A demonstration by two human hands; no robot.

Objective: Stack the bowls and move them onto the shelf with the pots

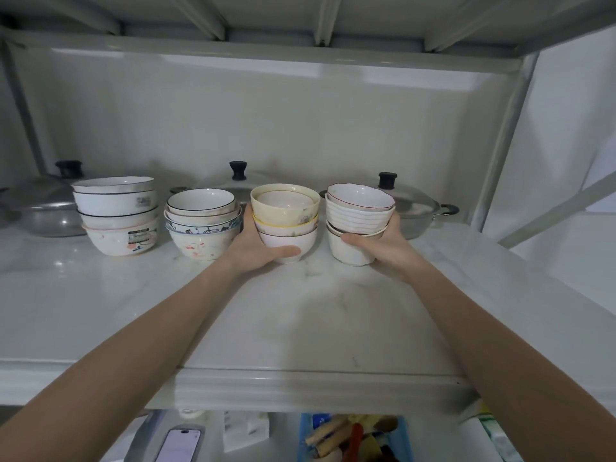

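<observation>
Four bowl stacks stand in a row on the white shelf (300, 315), in front of three lidded pots (416, 208) at the far side. The left hand (256, 251) has its grip clamped round the cream stack (286, 215), thumb across the bottom bowl. Just right, the right hand (383, 248) grips the ribbed stack (358, 225), while the two left stacks (200, 225) stand untouched.

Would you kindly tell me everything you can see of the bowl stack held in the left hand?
The yellow stack looks like glazed ceramic: a pale yellow bowl on top with a smaller white bowl nested inside it, a yellow-rimmed bowl beneath, and a plain white bowl at the base. It stands upright on the shelf, third of four stacks from the left, before a lidded pot. The left hand cups its left side, thumb across the bottom bowl.
</observation>
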